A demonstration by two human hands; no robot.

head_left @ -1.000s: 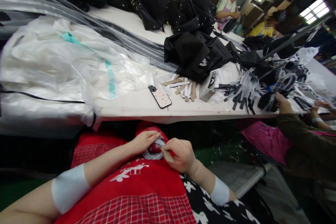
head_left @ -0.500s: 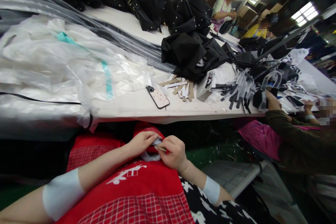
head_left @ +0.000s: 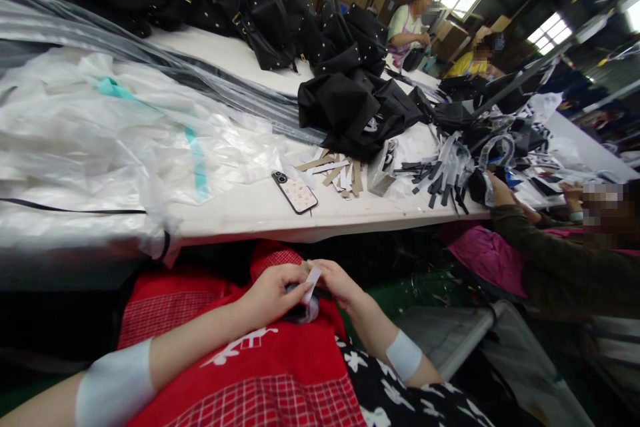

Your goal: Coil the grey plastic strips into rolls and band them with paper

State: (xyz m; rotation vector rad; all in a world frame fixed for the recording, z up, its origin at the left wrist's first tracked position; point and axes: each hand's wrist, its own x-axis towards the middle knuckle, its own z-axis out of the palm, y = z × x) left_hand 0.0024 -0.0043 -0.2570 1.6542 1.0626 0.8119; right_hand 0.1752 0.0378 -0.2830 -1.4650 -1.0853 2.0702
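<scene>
Over my lap, my left hand point(head_left: 277, 290) is closed, its thumb pressed against a short white strip point(head_left: 313, 280). Below the fingers hangs a black strap wrapped in clear plastic point(head_left: 309, 311), partly hidden by that hand. Facing it, my right hand point(head_left: 336, 281) is closed too, its fingertips pinching at the upper end of the white strip. A bit of tan card shows between the fingertips of both hands. Exactly which fingers bear the strap is hidden. Behind the hands lies a red apron point(head_left: 280, 353).
On the white table point(head_left: 240, 217) ahead lie a phone point(head_left: 295, 192), loose card strips point(head_left: 340, 170) and black strap pieces point(head_left: 440, 177). Clear plastic sheeting point(head_left: 100, 147) covers the left; black bags point(head_left: 345, 107) stand behind. At right a co-worker's sleeve point(head_left: 540, 233) reaches onto the table.
The white strip now shows upright between my hands. My right hand has turned from a fist-like grip with a tan strip to an inward pinch; my left thumb has come lower.
</scene>
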